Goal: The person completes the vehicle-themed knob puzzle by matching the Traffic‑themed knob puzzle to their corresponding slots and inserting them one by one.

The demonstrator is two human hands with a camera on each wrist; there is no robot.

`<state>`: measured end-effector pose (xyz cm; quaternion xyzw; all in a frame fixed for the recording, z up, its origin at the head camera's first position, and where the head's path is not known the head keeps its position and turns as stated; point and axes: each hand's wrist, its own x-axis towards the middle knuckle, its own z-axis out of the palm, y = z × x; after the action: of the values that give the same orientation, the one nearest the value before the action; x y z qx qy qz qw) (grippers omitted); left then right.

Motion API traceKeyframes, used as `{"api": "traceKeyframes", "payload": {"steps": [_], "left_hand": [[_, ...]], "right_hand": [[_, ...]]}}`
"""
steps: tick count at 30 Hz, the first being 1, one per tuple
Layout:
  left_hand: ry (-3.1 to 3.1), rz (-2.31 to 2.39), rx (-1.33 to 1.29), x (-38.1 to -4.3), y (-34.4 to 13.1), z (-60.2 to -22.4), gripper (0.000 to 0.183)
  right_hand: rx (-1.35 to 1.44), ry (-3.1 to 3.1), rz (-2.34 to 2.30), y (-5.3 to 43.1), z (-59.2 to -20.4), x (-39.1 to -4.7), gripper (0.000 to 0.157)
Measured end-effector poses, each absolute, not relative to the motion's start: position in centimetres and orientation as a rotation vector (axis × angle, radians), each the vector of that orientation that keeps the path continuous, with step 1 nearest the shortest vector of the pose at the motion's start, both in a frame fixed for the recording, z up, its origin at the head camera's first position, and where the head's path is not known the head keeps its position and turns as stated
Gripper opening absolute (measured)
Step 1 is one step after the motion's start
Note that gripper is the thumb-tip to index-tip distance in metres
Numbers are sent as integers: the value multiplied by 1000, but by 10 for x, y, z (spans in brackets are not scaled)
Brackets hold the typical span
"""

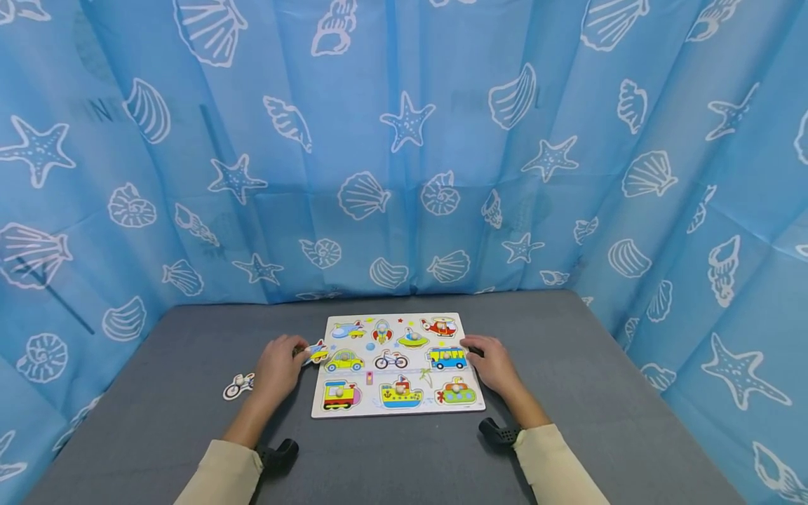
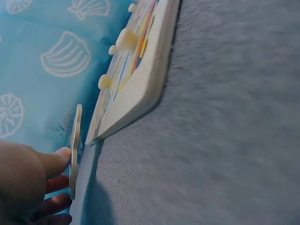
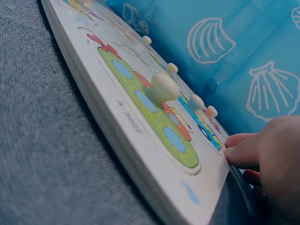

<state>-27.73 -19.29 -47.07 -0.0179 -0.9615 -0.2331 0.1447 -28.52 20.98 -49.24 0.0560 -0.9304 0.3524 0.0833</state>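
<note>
A wooden peg puzzle board [image 1: 404, 414] with vehicle pictures lies flat on the table. My left hand [image 1: 278, 368] pinches an airplane puzzle piece [image 1: 318, 353] between thumb and fingers, just off the board's left edge. In the left wrist view the piece [image 2: 75, 154] stands on edge, seen side-on. At the right edge, my right hand [image 1: 495, 365] grips the board with thumb and fingertips, beside the bus piece [image 1: 447, 358]. A bicycle piece [image 1: 238, 386] lies on the table left of my left hand. The board's airplane [image 1: 348, 330] and bicycle [image 1: 391, 360] places show no knobs.
Knobbed pieces sit in the board, among them a car [image 1: 344, 360], a train [image 1: 341, 395], a ship [image 1: 400, 393] and a submarine [image 3: 145, 101]. The grey table [image 1: 404, 463] ends at a blue shell-patterned curtain [image 1: 404, 161].
</note>
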Motion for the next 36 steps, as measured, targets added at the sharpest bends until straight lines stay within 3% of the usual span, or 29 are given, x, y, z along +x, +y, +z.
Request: {"api": "traceKeyframes", "payload": {"steps": [16,36], "left_hand": [[-2827,-673,-28,-315,-177,-475,16],[-2857,-584,-135,-336,-152,-471,17]], "right_hand": [[153,-2795,1038,209,-491,-286,30],[158,-2797,1035,210,-491,-286,29]]}}
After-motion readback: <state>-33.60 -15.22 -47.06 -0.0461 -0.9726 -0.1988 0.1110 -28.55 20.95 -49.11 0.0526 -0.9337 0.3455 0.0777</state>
